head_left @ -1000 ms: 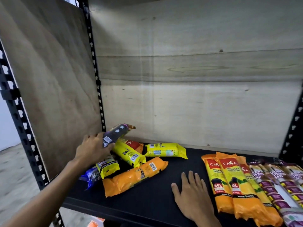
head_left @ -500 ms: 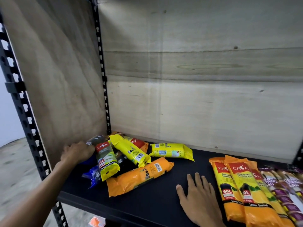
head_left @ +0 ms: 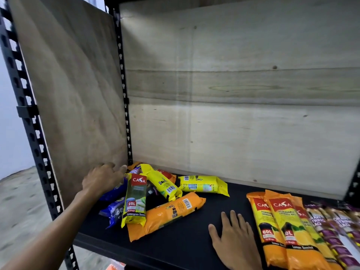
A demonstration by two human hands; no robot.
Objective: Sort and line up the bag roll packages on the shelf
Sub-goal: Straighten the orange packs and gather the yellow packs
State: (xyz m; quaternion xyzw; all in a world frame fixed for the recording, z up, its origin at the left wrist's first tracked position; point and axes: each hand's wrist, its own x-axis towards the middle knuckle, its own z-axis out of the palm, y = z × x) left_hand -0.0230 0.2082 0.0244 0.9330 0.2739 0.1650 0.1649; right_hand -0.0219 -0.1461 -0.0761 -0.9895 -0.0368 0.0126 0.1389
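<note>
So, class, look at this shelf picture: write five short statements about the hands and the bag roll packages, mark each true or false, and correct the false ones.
1. The right hand lies flat and empty on the black shelf. True.
2. The left hand reaches into the jumbled pile. True.
3. The package marked 25L sits in the neat row on the right. False: it is in the left pile.
4. The orange 60L packages lie side by side on the right. True.
5. The shelf's back wall is metal mesh. False: it is a wooden panel.
</note>
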